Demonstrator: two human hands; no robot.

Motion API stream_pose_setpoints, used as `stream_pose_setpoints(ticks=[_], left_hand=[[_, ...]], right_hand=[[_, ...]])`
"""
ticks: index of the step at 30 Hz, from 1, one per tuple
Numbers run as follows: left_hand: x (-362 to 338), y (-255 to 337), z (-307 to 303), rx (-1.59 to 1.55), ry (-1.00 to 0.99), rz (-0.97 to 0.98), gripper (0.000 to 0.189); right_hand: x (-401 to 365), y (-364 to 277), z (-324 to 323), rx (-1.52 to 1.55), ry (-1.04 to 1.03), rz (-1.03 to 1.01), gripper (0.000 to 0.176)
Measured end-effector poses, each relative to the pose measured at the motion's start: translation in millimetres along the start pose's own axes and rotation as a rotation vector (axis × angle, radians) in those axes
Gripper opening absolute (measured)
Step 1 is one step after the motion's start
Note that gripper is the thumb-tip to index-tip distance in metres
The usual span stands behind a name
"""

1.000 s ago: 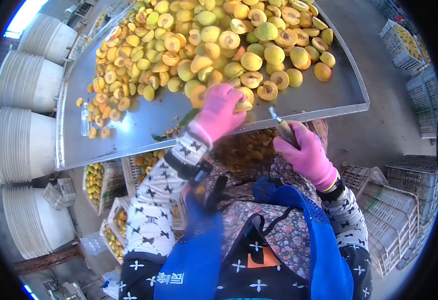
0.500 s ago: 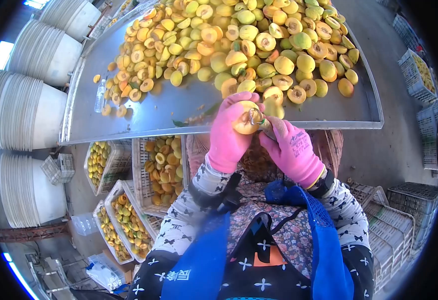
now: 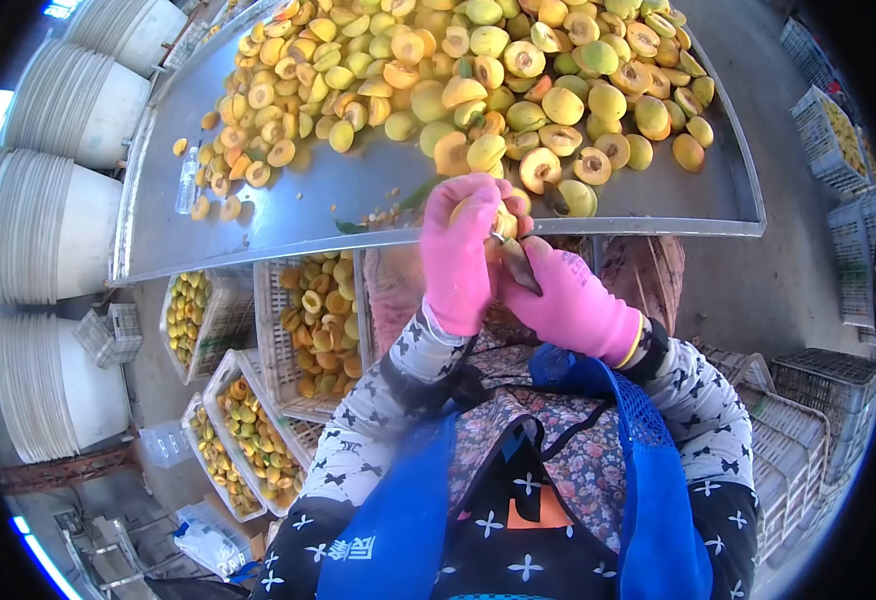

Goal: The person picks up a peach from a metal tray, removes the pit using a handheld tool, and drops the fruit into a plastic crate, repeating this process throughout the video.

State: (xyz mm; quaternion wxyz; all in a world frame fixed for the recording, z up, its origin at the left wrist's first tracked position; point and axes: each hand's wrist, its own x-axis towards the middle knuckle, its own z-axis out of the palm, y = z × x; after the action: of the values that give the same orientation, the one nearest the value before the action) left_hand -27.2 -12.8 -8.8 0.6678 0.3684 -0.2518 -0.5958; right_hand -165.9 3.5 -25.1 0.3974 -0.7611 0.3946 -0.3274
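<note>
My left hand, in a pink glove, is closed around a yellow peach half at the near edge of the metal table. In my right hand, also gloved in pink, is a small pitting tool with a short thick handle. Its metal end meets the fruit, and my fingers partly hide that contact. Just beyond my hands lies a big heap of yellow peaches, many of them halved, some with brown pits showing.
A clear plastic bottle lies at the table's left. Crates of peaches stand below the table edge, with more crates at lower left. Stacked white tubs line the left side; stacked crates stand at right.
My left hand has turned the peach half, so its cut face shows less. My right hand has shifted slightly left and down with the tool. The whole view has moved a little.
</note>
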Motion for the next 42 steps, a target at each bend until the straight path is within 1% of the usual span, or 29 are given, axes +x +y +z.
stream_pose_setpoints(ticks=[2,5,8,11,12,15,17,18,21,22,23,25,28,29,30,31,32,34,35,36,37,39,40,42], left_hand=[[1.5,5.9,-2.5,0.047,0.012,-0.047,0.018],[2.7,6.5,-2.0,0.201,-0.026,0.076,0.024],[11.4,22.8,-16.1,0.317,-0.298,-0.075,0.029],[8.7,26.0,-14.5,0.708,-0.231,0.016,0.033],[8.6,26.6,-11.3,0.602,-0.229,-0.025,0.039],[5.0,37.4,-0.4,0.352,-0.212,-0.283,0.036],[8.5,35.2,-14.8,0.403,-0.368,-0.205,0.035],[10.2,34.1,-23.3,0.431,-0.449,-0.169,0.035],[6.4,50.1,-52.2,0.547,-0.471,-0.040,0.030],[-0.5,62.6,-89.9,0.604,-0.340,-0.074,0.028],[-11.6,84.4,-129.5,0.656,-0.213,-0.106,0.028],[-23.2,147.2,-146.2,1.408,-0.194,0.043,0.030],[-13.9,147.2,-125.5,1.379,0.067,0.189,0.035],[-0.8,133.3,-119.9,1.246,0.013,0.167,0.036],[20.2,110.5,-111.8,1.111,-0.048,0.149,0.038],[41.2,84.8,-102.9,1.134,-0.081,0.148,0.041],[61.4,59.6,-88.2,1.155,-0.118,0.148,0.044],[83.2,32.7,-30.3,1.287,-0.104,-0.015,0.052],[98.3,13.1,-23.4,1.506,-0.171,0.088,0.054],[115.8,-11.5,-27.5,1.721,-0.235,0.198,0.056],[127.2,-29.4,-35.2,1.934,-0.300,0.315,0.058],[141.5,-42.1,-55.7,1.735,-0.278,0.310,0.056],[144.6,-35.8,-55.9,1.641,-0.264,0.308,0.055],[131.3,-13.3,-59.0,0.698,-0.201,-0.039,0.048]], right_hand=[[-0.4,-10.7,-7.9,0.217,-0.158,0.219,0.026],[6.9,-29.4,-17.0,0.838,-0.373,0.623,0.023],[5.3,-27.5,-27.3,1.004,-0.453,0.652,0.015],[2.9,-29.5,-27.4,0.954,-0.464,0.611,0.015],[2.1,-26.7,-26.9,0.976,-0.481,0.599,0.015],[0.4,-15.4,-30.6,0.999,-0.517,0.572,0.015],[-0.6,-11.2,-30.9,0.976,-0.539,0.581,0.016],[-0.4,-5.4,-35.2,1.024,-0.689,0.552,0.018],[-7.5,-8.7,-30.1,0.867,-0.655,0.634,0.019],[-8.9,-8.9,-33.8,0.726,-0.664,0.658,0.020],[-15.2,1.4,-32.9,0.487,-0.663,0.577,0.026],[-20.6,10.7,-47.5,0.233,-0.701,0.533,0.032],[-16.7,28.1,-53.8,0.034,-0.626,0.612,0.036],[-24.2,55.2,-44.8,-0.140,-0.481,0.423,0.035],[-21.9,67.0,-45.0,-0.205,-0.359,0.391,0.034],[-18.5,71.7,-48.5,-0.269,-0.234,0.362,0.033],[-17.6,61.6,-58.4,-0.232,-0.150,0.344,0.031],[-25.5,49.8,-68.6,-0.257,-0.140,0.293,0.030],[-31.8,43.9,-72.0,-0.269,-0.136,0.271,0.030],[-37.3,37.4,-75.1,-0.255,-0.166,0.277,0.029],[-43.5,34.7,-75.1,-0.256,-0.152,0.277,0.029],[-52.9,32.3,-75.4,-0.257,-0.120,0.272,0.029],[-54.0,30.9,-75.5,-0.212,-0.110,0.314,0.031],[-53.1,30.5,-70.3,-0.075,0.041,0.215,0.037]])
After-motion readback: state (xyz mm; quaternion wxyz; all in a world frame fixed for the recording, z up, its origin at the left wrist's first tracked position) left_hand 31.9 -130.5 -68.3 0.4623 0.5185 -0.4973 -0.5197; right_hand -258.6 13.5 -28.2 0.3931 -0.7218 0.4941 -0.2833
